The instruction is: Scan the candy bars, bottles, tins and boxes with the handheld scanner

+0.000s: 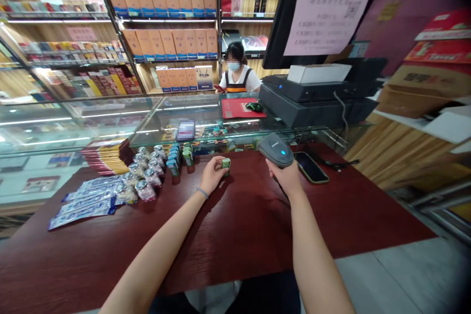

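Near edge of the table runs just in front of the lap; both forearms reach in over it, and floor tiles show past its right-hand edge. Wide stretch of tabletop lies between the forearms, more to the right of the right one. Left hand, band at wrist, has thumb and fingers pinched on a small green tin; gap is just the tin's width, tin upright at the table, toward the far edge. Can't tell if its base touches the wood. Right hand is curled round the grip of a scanner, fingers mostly hidden under the head, blue light on top; scanner is held up off the table. Tabletop shows between tin and scanner, room to slide either way. Phone lies flat just right of the right hand, cable beside it. Left side is tighter: blue sachets fanned out near the left edge, then jars in rows, then blue tins and green tins, a short gap from the left hand. Stacked red boxes sit behind the jars. Glass counter borders the far edge, with mouse on red mat, monitor at right. Beyond it, a masked person, then shelves.
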Demonstrator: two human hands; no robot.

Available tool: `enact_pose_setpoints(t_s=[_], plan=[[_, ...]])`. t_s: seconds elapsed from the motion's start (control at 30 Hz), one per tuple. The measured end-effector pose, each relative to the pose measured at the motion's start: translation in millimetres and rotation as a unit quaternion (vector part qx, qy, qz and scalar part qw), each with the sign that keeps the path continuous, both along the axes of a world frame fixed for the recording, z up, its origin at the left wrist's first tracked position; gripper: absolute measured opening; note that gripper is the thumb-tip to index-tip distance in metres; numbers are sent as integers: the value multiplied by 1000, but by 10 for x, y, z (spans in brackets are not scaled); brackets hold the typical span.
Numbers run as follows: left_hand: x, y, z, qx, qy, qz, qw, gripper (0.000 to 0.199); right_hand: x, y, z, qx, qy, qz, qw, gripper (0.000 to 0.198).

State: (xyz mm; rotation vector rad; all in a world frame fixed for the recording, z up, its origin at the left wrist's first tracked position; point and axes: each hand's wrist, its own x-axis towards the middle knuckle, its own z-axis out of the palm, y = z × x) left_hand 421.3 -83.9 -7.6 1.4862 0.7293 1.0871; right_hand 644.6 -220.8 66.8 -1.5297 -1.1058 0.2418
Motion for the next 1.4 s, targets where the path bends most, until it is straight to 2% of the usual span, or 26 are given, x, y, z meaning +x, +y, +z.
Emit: enact_pose_setpoints(t_s=[0.1, 0.33, 0.5, 0.87, 1.1, 1.4], plan=[[349, -6, 31, 34, 25, -12, 999, 36, 81, -40, 23, 37, 57, 17, 998, 28], [1214, 1, -17, 47, 55, 14, 997, 33, 177, -109, 88, 78, 73, 8, 994, 32], [1589, 79, -115, 53, 41, 32, 997, 28, 231, -133, 91, 99, 86, -2, 991, 36], [1862, 302, -146, 137, 90, 103, 981, 32, 237, -161, 94, 117, 127, -16, 985, 32], [1957, 348, -234, 135, 77, 115, 981, 31, 201, -174, 119, 124, 117, -29, 985, 32], [1944, 354, -212, 130, 86, 114, 981, 29, 230, -167, 89, 115, 108, -24, 987, 34]])
